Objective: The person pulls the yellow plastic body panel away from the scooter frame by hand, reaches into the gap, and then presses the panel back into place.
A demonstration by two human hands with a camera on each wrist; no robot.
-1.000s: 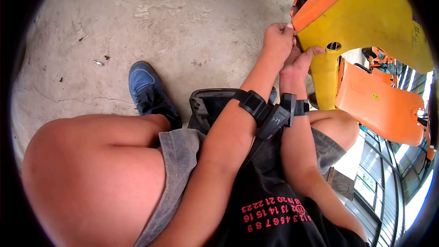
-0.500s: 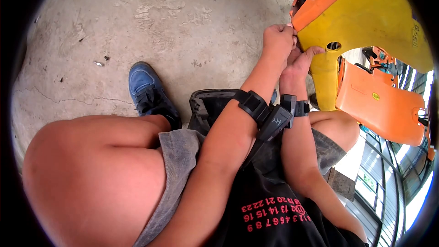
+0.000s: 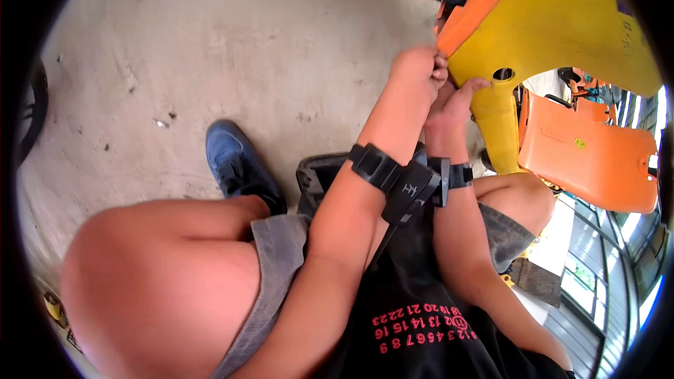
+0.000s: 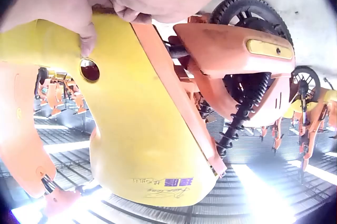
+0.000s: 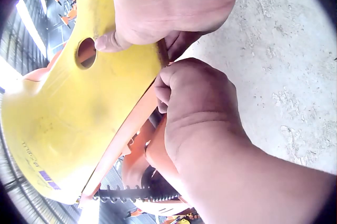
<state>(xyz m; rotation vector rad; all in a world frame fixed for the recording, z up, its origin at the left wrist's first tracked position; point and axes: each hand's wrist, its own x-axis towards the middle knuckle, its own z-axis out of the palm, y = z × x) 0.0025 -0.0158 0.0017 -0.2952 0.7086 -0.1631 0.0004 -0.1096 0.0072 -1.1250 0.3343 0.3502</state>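
A yellow panel (image 3: pixel 540 21) with a round hole and an orange trim (image 3: pixel 484 7) along one edge stands at the upper right of the head view. At the panel's lower corner, my left hand (image 3: pixel 415 74) has its fingers curled against the end of the orange trim (image 5: pixel 126 129); what lies inside those fingers is hidden. Just beside it, my right hand (image 5: pixel 174 6) grips the panel's end, its thumb flat on the yellow face near the hole and its other fingers mostly hidden at the edge. Both hands are close together in the left wrist view.
Orange body parts (image 4: pixel 226 50), a black coil spring (image 4: pixel 245 108) and a wheel (image 4: pixel 253 19) stand beside the panel. Another orange panel (image 3: pixel 590 154) is at the right. Concrete floor (image 3: pixel 210 49) and a blue shoe (image 3: pixel 235 158) lie to the left.
The head view has shifted, bringing part of a wheel in at the left edge. My left hand's fingers look more curled at the corner; my right hand keeps its grip.
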